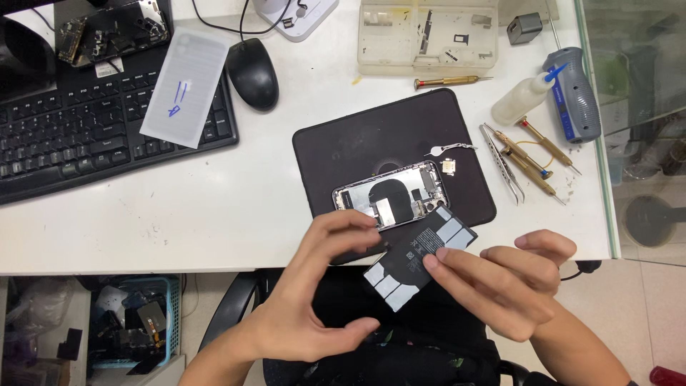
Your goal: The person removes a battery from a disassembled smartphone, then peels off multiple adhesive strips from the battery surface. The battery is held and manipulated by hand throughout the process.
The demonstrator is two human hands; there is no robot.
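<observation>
Holding a black phone battery (420,256) over the near edge of the white worktop (214,207) — both hands on it. The right hand (504,282) has its fingers extended and pressed flat on the battery's upper face, with the thumb hidden beneath; it grips the battery. The left hand (314,293) is curved open, with fingertips touching the battery's left end and thumb apart from the fingers, not closed around anything.

All places are given relative to the dark work mat (389,154):
- The battery sits just off the mat's near edge, tilted, partly overlapping the mat's near right corner.
- An opened phone housing (389,194) lies on the mat's near part, internals exposed, just beyond the battery.
- A small metal pin tool (450,149) and a small square part (450,167) rest on the mat's right part.
- Tweezers (504,163) and brass-handled screwdrivers (532,154) lie just right of the mat; a plastic squeeze bottle (522,99) and a grey-blue handled tool (574,96) lie farther right.
- A clear parts box (427,36) sits beyond the mat.
- A black mouse (251,73) and a keyboard (100,125) lie to the left — a pale sheet (187,87) rests on the keyboard.
</observation>
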